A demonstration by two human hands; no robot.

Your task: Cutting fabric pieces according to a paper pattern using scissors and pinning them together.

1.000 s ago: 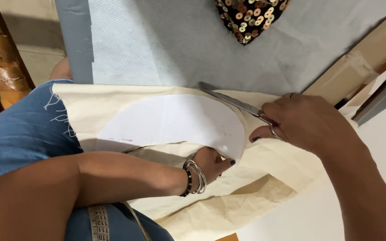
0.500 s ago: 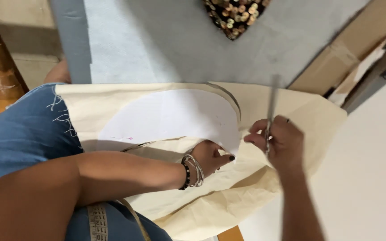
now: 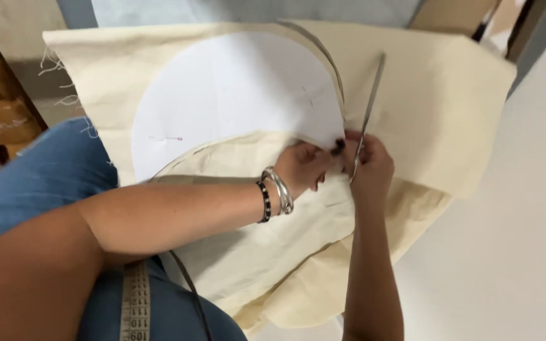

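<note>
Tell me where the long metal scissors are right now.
In the head view, the long metal scissors are right of centre, held in the right hand, blades pointing away over the cream fabric, just right of the white paper pattern's curved edge.

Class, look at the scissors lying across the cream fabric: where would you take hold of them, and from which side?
Grip the scissors at the handle end nearest the person, where the right hand already holds them. Their long thin blades point away over the cream fabric, beside the white paper pattern, so coming from the near side probably keeps fingers clear of the edges. The left hand rests on the pattern's edge.
</note>
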